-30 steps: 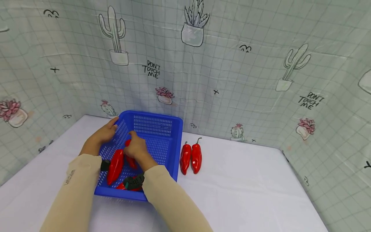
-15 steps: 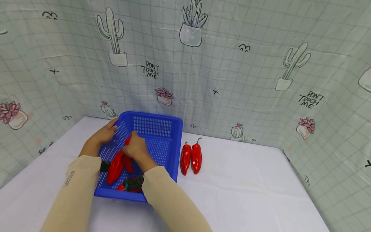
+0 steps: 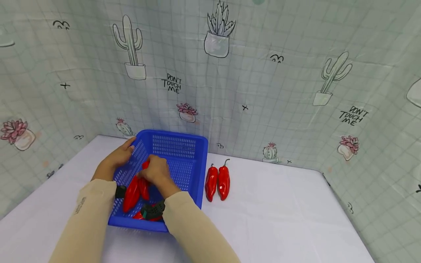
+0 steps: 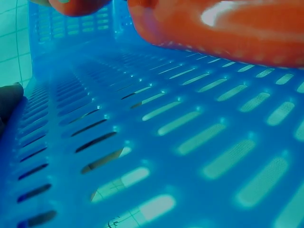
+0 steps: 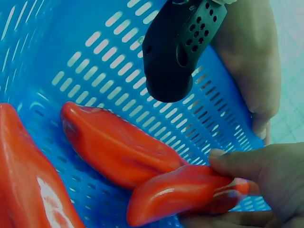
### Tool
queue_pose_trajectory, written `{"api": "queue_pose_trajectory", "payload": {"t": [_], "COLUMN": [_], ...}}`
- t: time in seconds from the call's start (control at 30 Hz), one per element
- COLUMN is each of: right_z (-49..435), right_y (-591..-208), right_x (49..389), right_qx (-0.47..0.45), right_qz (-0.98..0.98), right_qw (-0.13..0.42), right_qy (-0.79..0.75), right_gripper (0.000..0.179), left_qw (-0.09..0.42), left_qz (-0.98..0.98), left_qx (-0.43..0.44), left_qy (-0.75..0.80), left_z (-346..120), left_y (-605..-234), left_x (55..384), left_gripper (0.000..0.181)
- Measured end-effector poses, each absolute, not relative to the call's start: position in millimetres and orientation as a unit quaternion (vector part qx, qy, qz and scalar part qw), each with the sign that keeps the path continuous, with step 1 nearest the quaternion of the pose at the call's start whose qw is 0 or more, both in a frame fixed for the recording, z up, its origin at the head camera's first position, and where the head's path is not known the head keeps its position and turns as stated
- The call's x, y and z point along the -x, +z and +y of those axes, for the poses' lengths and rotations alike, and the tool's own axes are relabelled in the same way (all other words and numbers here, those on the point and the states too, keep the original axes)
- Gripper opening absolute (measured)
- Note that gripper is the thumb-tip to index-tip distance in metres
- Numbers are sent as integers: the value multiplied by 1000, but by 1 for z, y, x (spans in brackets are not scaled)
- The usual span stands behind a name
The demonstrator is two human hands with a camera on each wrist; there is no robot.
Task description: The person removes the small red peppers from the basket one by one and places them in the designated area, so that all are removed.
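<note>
A blue plastic basket [image 3: 138, 223] with slotted walls stands on the left of the table. My left hand [image 3: 119, 156] grips its left rim, the thumb showing at the wall's top. Inside the basket, my right hand [image 3: 157, 171] holds a red pepper [image 5: 171, 192] between thumb and fingers. This pepper's lower end overlaps another red pepper [image 5: 118, 147] lying along the left wall. More red [image 3: 139, 215] shows at the front of the basket, partly hidden by the right wrist; in the right wrist view it is a large pepper [image 5: 28, 175] at the left.
Two red peppers [image 3: 211, 182] with stems lie side by side on the white table [image 3: 283, 212], just right of the basket. Behind stands a grid-patterned cloth [image 3: 250, 80] with cactus drawings. A black wrist camera [image 5: 166, 52] on the left wrist reaches into the basket.
My right hand has swung the held pepper slightly left and forward, bringing it beside the pepper at the left wall. The left hand keeps its place on the rim.
</note>
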State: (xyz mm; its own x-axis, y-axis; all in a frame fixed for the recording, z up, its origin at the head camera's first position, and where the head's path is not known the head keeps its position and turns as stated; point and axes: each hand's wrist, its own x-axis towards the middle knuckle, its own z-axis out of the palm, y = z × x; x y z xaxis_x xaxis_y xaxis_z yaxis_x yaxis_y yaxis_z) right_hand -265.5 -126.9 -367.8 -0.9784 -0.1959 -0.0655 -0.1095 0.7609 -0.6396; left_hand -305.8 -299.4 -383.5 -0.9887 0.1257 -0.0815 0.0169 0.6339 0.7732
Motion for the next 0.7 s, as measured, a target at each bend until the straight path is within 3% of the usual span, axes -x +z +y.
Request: {"api": "queue_pose_trajectory", "payload": {"t": [0.23, 0.4, 0.7], "right_z": [-128, -128, -126], "right_y": [-366, -367, -366], "right_x": [265, 265, 262], "right_qx": [94, 100, 116], "right_qz": [936, 938, 934], "right_qw": [58, 57, 67], "right_qy": [-333, -328, -331], "right_gripper": [45, 42, 52], "left_qw": [72, 87, 86], "left_qz": [914, 910, 908], "left_qx": [-27, -16, -21], "left_qy": [398, 405, 409], "left_z": [-289, -285, -280], "left_y": [-361, -357, -355], "left_x": [292, 287, 285], "left_gripper": [52, 52, 53]}}
